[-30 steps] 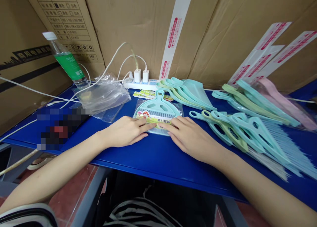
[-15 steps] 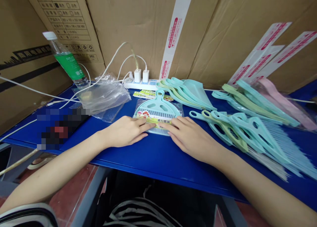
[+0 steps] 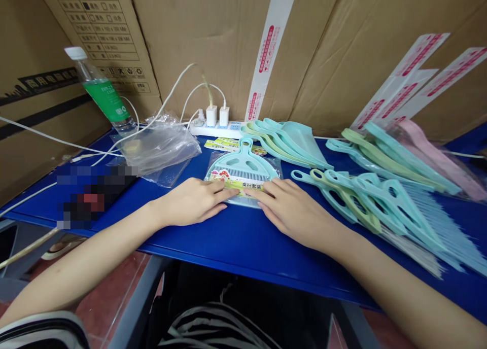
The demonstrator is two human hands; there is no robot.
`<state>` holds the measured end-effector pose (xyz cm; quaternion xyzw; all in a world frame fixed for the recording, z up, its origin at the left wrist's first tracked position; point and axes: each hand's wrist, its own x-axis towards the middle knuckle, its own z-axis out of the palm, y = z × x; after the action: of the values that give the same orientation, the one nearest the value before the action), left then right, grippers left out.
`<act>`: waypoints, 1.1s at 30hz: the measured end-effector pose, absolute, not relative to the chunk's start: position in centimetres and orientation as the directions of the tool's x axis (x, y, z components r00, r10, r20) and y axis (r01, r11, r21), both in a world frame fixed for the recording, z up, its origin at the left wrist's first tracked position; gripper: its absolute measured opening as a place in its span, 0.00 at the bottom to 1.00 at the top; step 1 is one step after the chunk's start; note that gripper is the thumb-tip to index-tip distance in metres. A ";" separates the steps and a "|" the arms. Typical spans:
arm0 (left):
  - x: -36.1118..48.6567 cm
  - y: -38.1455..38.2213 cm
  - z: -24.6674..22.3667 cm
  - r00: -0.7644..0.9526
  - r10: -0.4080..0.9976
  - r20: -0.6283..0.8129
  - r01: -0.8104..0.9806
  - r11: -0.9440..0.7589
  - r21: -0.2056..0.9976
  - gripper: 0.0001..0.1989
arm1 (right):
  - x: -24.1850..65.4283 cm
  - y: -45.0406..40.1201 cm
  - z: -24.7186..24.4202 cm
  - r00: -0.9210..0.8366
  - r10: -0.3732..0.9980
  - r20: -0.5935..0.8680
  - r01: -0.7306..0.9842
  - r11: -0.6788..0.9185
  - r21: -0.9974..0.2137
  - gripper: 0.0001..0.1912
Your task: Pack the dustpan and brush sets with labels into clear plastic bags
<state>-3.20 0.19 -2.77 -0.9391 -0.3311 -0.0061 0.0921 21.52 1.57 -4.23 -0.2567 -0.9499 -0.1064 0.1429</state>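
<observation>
A light-blue hand brush and dustpan set [image 3: 243, 160] lies in a clear bag on the blue table, handle pointing away from me. Across its bristles runs a yellow-green label card [image 3: 251, 183] with printed mushrooms and characters. My left hand [image 3: 196, 201] rests palm down over the left front of the set, its index finger stretched onto the card. From the other side, my right hand [image 3: 291, 207] lies likewise, fingertips on the card close to those of the left. Both thumbs extend along the front edge. The surface under my palms is hidden.
Right of my hands are loose brushes [image 3: 365, 202], with bagged sets [image 3: 403, 156] behind. Dustpans [image 3: 292, 141] and label cards [image 3: 222, 145] lie farther back. A power strip [image 3: 216, 130], plastic bags [image 3: 160, 146], cables and a bottle [image 3: 106, 98] stand before cardboard boxes [image 3: 213, 29].
</observation>
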 end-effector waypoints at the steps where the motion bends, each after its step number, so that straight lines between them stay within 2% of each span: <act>1: -3.2 0.2 -2.8 0.781 0.621 0.072 0.623 -0.764 -0.167 0.20 | 21.5 1.6 -4.2 -0.828 0.458 0.323 0.517 0.846 0.128 0.20; 22: -3.3 0.0 -2.7 0.781 0.622 0.057 0.620 -0.763 -0.182 0.21 | 21.5 1.4 -4.2 -0.825 0.450 0.342 0.513 0.850 0.118 0.19; 33: -3.2 0.0 -2.4 0.777 0.629 0.042 0.625 -0.760 -0.177 0.21 | 21.6 1.4 -4.0 -0.828 0.481 0.288 0.528 0.841 0.113 0.20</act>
<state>-3.23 -0.02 -2.42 -0.9381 -0.3340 0.0101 0.0907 21.56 1.36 -4.02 -0.2653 -0.9514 -0.0944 0.1248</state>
